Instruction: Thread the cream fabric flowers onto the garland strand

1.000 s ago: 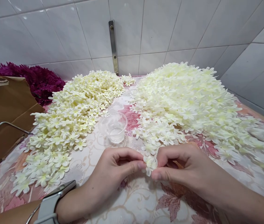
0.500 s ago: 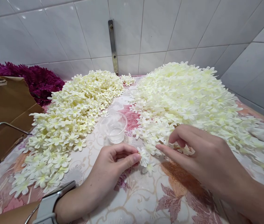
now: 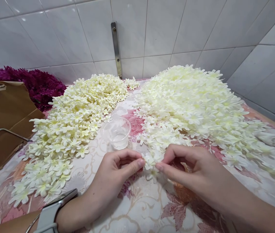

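Note:
My left hand (image 3: 125,168), with a watch (image 3: 55,207) on its wrist, pinches the edge of a small white artificial flower (image 3: 150,160) between thumb and fingertips. From the other side, my right hand (image 3: 186,165) has thumb and forefinger closed at the same flower's petals. Whether a second flower lies within this small cluster I cannot tell. Just beyond my left hand stands a clear plastic cup (image 3: 119,134) on the patterned tablecloth (image 3: 137,210). A large heap of white flowers (image 3: 188,100) spreads behind my right hand.
A second heap of cream flowers (image 3: 79,113) lies on the left. Behind it sit purple flowers (image 3: 33,85), beside a brown cardboard box (image 3: 6,119) and a metal rod (image 3: 6,131). A tiled wall (image 3: 161,29) with a metal bracket (image 3: 116,50) closes off the back.
My right hand has come left and down to the flower, its thumb and forefinger closing there. My left hand keeps its pinch. The view has shifted slightly.

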`<state>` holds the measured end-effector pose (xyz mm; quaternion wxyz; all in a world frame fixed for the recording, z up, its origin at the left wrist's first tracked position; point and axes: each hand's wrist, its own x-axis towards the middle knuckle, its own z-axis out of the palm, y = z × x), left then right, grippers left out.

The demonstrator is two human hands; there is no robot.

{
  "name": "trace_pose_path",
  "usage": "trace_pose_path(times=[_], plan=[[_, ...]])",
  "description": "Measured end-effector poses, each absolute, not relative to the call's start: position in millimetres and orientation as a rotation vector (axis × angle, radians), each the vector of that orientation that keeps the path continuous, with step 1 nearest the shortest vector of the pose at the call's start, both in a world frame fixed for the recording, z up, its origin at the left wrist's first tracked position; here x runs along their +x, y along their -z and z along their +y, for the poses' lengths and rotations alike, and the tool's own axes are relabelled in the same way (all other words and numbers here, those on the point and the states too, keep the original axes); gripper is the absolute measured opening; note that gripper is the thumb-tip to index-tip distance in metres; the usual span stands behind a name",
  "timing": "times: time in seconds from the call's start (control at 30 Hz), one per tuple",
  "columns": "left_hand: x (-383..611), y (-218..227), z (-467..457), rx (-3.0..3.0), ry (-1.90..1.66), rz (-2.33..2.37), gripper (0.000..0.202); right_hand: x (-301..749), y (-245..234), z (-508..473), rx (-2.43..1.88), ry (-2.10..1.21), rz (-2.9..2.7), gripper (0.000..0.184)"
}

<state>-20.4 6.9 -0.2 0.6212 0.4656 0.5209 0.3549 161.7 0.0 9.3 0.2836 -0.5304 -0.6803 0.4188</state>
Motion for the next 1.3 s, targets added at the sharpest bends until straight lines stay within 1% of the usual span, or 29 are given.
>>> trace_pose_path(times=[0.13, 0.3, 0.37, 0.43, 0.53, 0.57, 0.6, 0.73, 0.83, 1.0, 1.13, 1.3], plan=[[-20.1, 1.2, 5.0, 1.062, -0.789, 1.156, 0.01, 162.0, -6.5, 0.8, -1.383, -1.145, -1.784, 0.022], [-20.7, 0.1, 2.6, 1.048, -0.74, 1.072, 0.009, 159.6, -4.6, 0.2, -1.341, -1.341, -1.757, 0.023], [-20.8, 0.0, 2.3, 0.994, -0.747, 1.054, 0.009, 162.1, -5.1, 1.5, -1.332, -1.289, -1.832, 0.024], [-20.5, 0.5, 2.6, 0.948, -0.774, 1.037, 0.009, 166.3, -5.5, 3.5, -1.371, -1.018, -1.936, 0.024], [-19.9, 2.1, 4.2, 0.932, -0.801, 1.046, 0.008, 171.1, -5.7, 4.7, -1.42, -0.422, -1.987, 0.021], [-19.9, 2.6, 4.9, 0.945, -0.8, 1.059, 0.008, 171.2, -5.7, 4.1, -1.396, -0.334, -2.002, 0.022], [-19.9, 3.0, 5.5, 0.964, -0.797, 1.073, 0.008, 170.4, -5.9, 2.9, -1.363, -0.339, -2.038, 0.022], [-21.1, 3.0, 6.9, 1.076, -0.765, 1.117, 0.01, 161.5, -6.5, -2.7, -1.208, -0.72, -2.172, 0.006], [-21.7, 1.8, 6.1, 1.141, -0.761, 1.137, 0.012, 155.3, -6.1, -3.6, -1.193, -0.813, -2.114, 0.016], [-21.0, 0.2, 5.0, 1.178, -0.747, 1.2, 0.013, 152.2, -8.1, -3.8, -1.246, -0.844, -2.037, 0.014], [-20.0, 0.4, 4.9, 1.205, -0.757, 1.152, 0.008, 152.6, -10.2, -3.8, -1.29, -0.981, -1.998, 0.018], [-21.7, 0.2, 2.9, 1.2, -0.761, 1.148, 0.007, 153.3, -8.1, -2.4, -1.319, -1.153, -1.882, 0.021]])
